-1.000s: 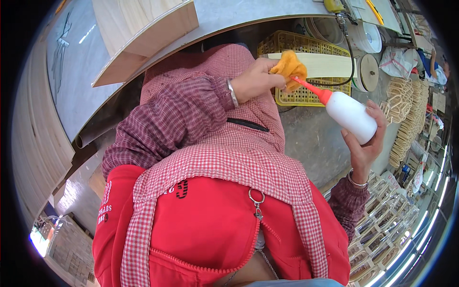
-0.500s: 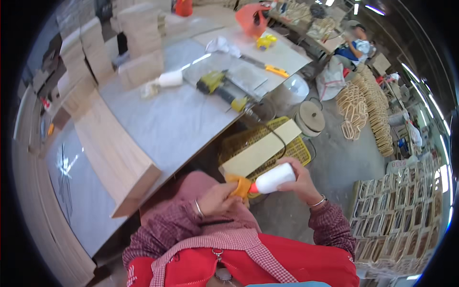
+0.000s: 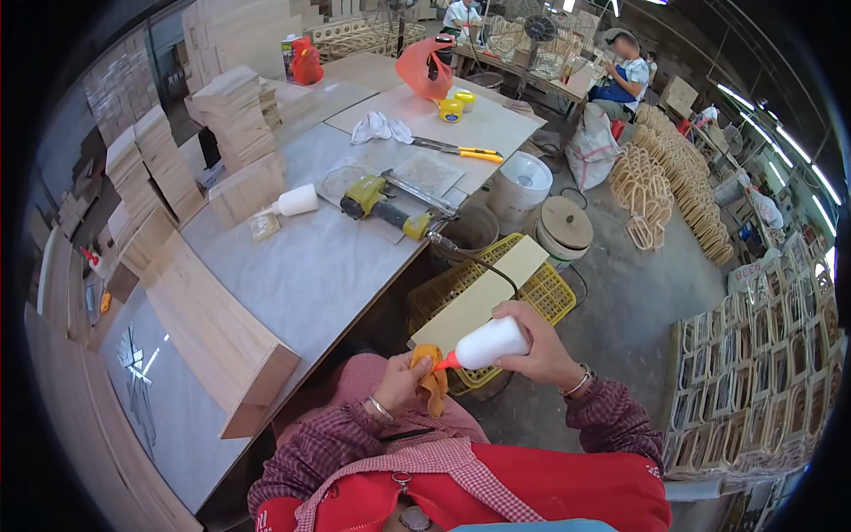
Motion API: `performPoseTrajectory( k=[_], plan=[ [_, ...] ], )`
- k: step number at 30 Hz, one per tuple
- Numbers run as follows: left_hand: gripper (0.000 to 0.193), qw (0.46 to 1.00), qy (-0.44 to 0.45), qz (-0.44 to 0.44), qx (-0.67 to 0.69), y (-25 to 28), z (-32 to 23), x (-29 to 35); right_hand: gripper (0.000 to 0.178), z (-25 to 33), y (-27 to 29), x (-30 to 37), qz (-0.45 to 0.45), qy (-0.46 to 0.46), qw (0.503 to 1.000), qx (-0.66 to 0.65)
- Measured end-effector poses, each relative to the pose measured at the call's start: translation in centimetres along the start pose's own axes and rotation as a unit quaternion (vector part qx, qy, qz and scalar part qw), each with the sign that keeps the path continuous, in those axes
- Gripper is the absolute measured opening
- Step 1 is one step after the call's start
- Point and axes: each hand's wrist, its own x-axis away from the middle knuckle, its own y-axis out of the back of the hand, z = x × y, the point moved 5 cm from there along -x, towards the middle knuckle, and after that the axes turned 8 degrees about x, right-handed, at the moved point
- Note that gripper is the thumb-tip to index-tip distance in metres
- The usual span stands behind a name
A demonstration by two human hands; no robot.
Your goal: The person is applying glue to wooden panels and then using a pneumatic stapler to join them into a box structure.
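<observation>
My right hand (image 3: 541, 348) is wrapped round a white squeeze bottle (image 3: 489, 344), held on its side with its red nozzle pointing left. In my left hand (image 3: 401, 381) is a bunched orange cloth (image 3: 430, 379), pinched against the tip of that nozzle. Both hands are over my lap, off the table's front edge. On the table to the left lies a long wooden board assembly (image 3: 208, 310) with a raised end piece. Farther back rests a green and yellow air nailer (image 3: 386, 208), its hose running off the edge.
A yellow plastic crate (image 3: 554, 297) with a pale board (image 3: 496, 284) across it stands beyond my hands. On the table are another white bottle (image 3: 297, 200), a yellow-handled cutter (image 3: 479, 153) and stacked wood pieces (image 3: 235, 115). Frame racks (image 3: 753, 372) rise at right. A co-worker (image 3: 625, 75) sits far back.
My view has shifted, so the table sits differently in it. The bottle and cloth have moved slightly left together, and the bottle now tilts a little more, with its nozzle still at the cloth.
</observation>
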Motion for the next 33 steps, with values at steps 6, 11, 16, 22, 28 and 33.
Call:
performPoseTrajectory(
  k=[6, 11, 16, 22, 28, 33],
  plan=[
    [0.021, 0.969, 0.128, -0.004, 0.212, -0.6, -2.3, 0.1, 0.045, 5.6, -2.0, 1.0, 0.021, 0.292, 0.926, 0.237],
    [0.024, 0.951, 0.12, -0.043, 0.28, 0.2, -3.5, -1.9, 0.06, 3.7, -0.1, 1.0, -0.059, 0.202, 0.951, 0.227],
    [0.026, 0.935, 0.08, -0.054, 0.342, 0.0, -3.5, -2.4, 0.058, 1.8, -0.3, 1.3, -0.092, 0.184, 0.964, 0.168],
    [0.034, 0.93, 0.031, -0.033, 0.366, -0.1, -3.4, -1.9, 0.056, 2.3, -0.3, 1.8, -0.113, 0.202, 0.951, 0.207],
    [0.039, 0.997, -0.038, 0.034, 0.065, 0.7, -3.8, -2.5, 0.053, 4.3, -1.5, 2.2, -0.078, 0.319, 0.894, 0.306],
    [0.029, 0.998, 0.044, 0.029, 0.044, 1.8, -4.8, -2.3, 0.049, 4.9, -2.1, 1.9, -0.029, 0.367, 0.867, 0.335]
  ],
)
